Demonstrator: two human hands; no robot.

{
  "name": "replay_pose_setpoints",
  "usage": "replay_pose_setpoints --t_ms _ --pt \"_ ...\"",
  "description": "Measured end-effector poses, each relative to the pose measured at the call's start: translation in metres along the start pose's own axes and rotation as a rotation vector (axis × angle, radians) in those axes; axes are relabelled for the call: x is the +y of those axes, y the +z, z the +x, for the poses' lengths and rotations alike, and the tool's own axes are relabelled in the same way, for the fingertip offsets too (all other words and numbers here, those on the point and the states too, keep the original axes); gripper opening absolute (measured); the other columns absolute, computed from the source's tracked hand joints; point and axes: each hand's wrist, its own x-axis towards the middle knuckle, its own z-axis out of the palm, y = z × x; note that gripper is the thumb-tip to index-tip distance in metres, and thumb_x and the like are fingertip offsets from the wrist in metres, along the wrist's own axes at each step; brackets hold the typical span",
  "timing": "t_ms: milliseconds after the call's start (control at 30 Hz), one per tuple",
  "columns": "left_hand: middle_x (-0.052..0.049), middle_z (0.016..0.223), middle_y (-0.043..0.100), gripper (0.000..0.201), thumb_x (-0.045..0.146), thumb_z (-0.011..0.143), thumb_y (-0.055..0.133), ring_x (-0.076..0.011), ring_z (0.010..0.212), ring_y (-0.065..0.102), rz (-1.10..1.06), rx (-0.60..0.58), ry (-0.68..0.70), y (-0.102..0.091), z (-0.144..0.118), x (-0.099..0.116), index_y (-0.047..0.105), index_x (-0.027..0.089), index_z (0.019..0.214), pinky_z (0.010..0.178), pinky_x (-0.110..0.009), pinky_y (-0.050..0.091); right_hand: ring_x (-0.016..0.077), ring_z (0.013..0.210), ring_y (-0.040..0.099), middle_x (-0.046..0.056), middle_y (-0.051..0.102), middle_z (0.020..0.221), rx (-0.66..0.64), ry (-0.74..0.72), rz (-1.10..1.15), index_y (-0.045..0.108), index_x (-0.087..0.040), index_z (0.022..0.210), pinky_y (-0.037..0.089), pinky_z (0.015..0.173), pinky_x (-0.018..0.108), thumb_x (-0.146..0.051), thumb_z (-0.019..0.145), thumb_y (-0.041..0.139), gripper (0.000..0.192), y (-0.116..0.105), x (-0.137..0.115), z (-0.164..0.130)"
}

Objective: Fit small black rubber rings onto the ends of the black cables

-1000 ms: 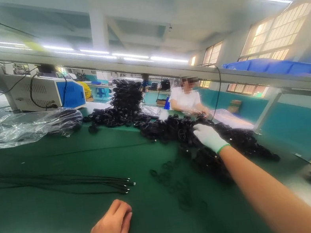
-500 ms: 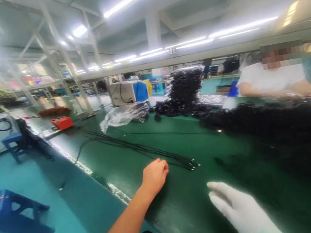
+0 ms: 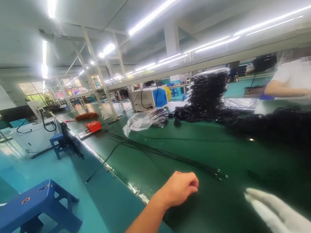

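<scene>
Left hand [image 3: 177, 188] loosely curled, empty, knuckles up on tabletop [image 3: 165, 171]. Cables [image 3: 162, 153] just beyond, lengthwise, plug ends nearest. Right hand [image 3: 276, 213], gloved, flat open, empty.

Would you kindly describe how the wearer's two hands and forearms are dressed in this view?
The left hand is bare, and its forearm is bare too, with no sleeve, watch or band in view. The right hand wears a white glove that covers all the fingers; it is blurred, so the fabric cannot be told, and its cuff and forearm fall outside the picture.
</scene>
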Motion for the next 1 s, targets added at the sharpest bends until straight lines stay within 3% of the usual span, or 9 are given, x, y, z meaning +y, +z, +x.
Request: replay_pose_setpoints --t_ms 67,133,300,433,600,667,733,833,1000 --pt "0.005 0.085 0.062 0.004 0.017 0.084 0.055 -0.0104 0.082 0.054 -0.046 -0.008 0.093 -0.010 0.001 0.021 0.056 0.021 0.083 0.081 -0.021 0.038 0.0283 0.121 0.049 0.003 0.054 0.131 -0.046 -0.008 0.025 0.056 -0.028 0.121 0.041 0.099 0.043 -0.062 0.079 0.039 0.057 -0.014 -0.014 0.005" --pt "0.002 0.089 0.060 0.007 0.014 0.085 0.051 -0.0121 0.085 0.052 -0.073 0.017 0.169 -0.020 0.005 0.040 0.055 0.020 0.083 0.081 -0.022 0.037 0.0278 0.116 0.052 0.008 0.056 0.127 -0.242 -0.117 0.012 0.055 -0.022 0.122 0.041 0.098 0.040 -0.059 0.077 0.048 0.059 -0.024 -0.028 0.005" --pt "0.002 0.083 0.057 0.015 0.013 0.087 0.041 -0.0132 0.077 0.050 -0.060 0.081 0.185 -0.034 0.011 0.055 0.053 0.020 0.080 0.071 -0.023 0.037 0.0296 0.105 0.053 0.014 0.060 0.113 0.153 -0.299 -0.307 0.058 -0.015 0.116 0.038 0.094 0.042 -0.045 0.076 0.056 0.050 -0.031 -0.053 -0.012" --pt "0.003 0.079 0.059 0.018 0.028 0.092 0.037 -0.0133 0.072 0.052 -0.182 0.151 0.032 -0.028 0.005 0.049 0.053 0.022 0.084 0.066 -0.022 0.040 0.0182 0.071 0.059 0.004 0.066 0.078 -0.249 -0.239 -0.330 0.063 -0.023 0.099 0.042 0.063 0.026 -0.033 0.083 0.047 0.025 -0.030 -0.060 -0.032" --pt "0.002 0.090 0.065 0.026 0.037 0.091 0.038 -0.0155 0.081 0.058 -0.262 0.062 0.031 -0.010 -0.002 0.065 0.062 0.027 0.094 0.072 -0.023 0.043 0.0133 0.055 0.055 0.000 0.063 0.064 -0.325 -0.239 -0.393 0.063 -0.022 0.089 0.035 0.049 0.021 -0.032 0.088 0.042 0.024 -0.025 -0.057 -0.038" --pt "0.002 0.087 0.065 0.029 0.038 0.091 0.037 -0.0161 0.081 0.057 -0.238 0.049 0.031 -0.003 -0.003 0.072 0.064 0.027 0.090 0.073 -0.024 0.044 0.0115 0.058 0.057 -0.003 0.063 0.064 -0.314 -0.285 -0.411 0.064 -0.023 0.087 0.037 0.050 0.019 -0.035 0.088 0.045 0.022 -0.034 -0.049 -0.027" --pt "0.001 0.085 0.065 0.031 0.039 0.092 0.037 -0.0166 0.081 0.057 -0.220 0.068 0.008 0.004 -0.001 0.074 0.065 0.027 0.088 0.073 -0.024 0.044 0.0106 0.070 0.060 -0.004 0.066 0.077 -0.136 -0.329 -0.555 0.064 -0.023 0.087 0.043 0.060 0.017 -0.040 0.089 0.047 0.024 -0.056 -0.037 -0.003" --pt "0.001 0.084 0.065 0.030 0.039 0.092 0.038 -0.0163 0.080 0.058 -0.215 0.085 -0.007 0.025 0.005 0.070 0.065 0.027 0.087 0.072 -0.024 0.045 0.0145 0.091 0.059 0.003 0.064 0.099 0.102 -0.191 -0.694 0.061 -0.019 0.100 0.045 0.080 0.027 -0.032 0.097 0.031 0.032 -0.106 -0.017 0.049" --pt "0.001 0.079 0.066 0.028 0.034 0.092 0.040 -0.0157 0.073 0.060 -0.155 0.207 0.027 0.081 0.017 0.055 0.065 0.025 0.083 0.069 -0.023 0.046 0.0214 0.101 0.057 0.009 0.056 0.117 0.224 0.012 -0.959 0.054 -0.016 0.115 0.048 0.085 0.043 -0.033 0.089 0.054 0.031 -0.160 0.006 0.130"
